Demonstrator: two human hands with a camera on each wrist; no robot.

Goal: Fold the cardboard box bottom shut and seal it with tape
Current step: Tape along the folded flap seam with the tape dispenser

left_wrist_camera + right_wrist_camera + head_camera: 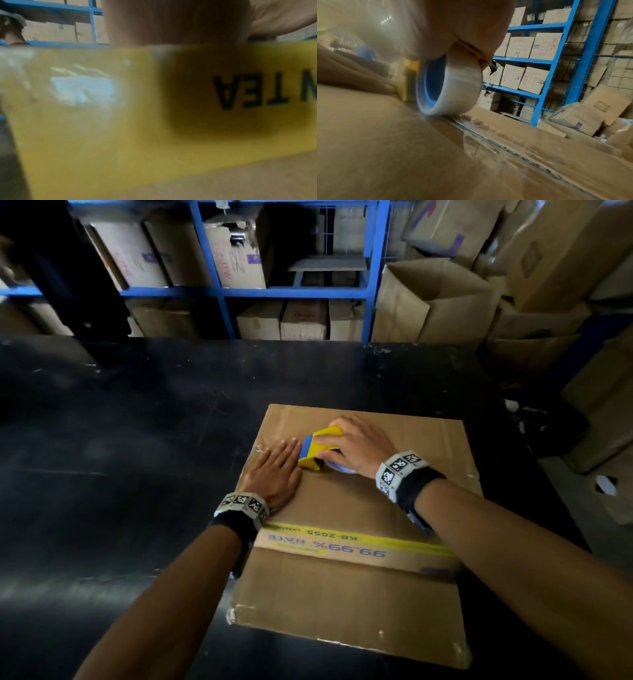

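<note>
A brown cardboard box [346,587] stands on the black table, its flaps folded flat on top. My left hand [274,470] lies flat with straight fingers on the left part of the top. Beside it my right hand [356,446] grips a yellow and blue tape dispenser [317,450] that rests on the seam. In the right wrist view the clear tape roll [452,88] with a blue core touches the cardboard [376,148], and a glossy strip of tape [505,135] runs along the seam. The left wrist view is filled by the box's blurred yellow printed band [223,94].
The black table [137,440] spreads wide to the left and behind the box. Blue metal shelving [219,292] with several cartons stands beyond it. Loose cartons [445,299] are piled at the right. The table's right edge lies close to the box.
</note>
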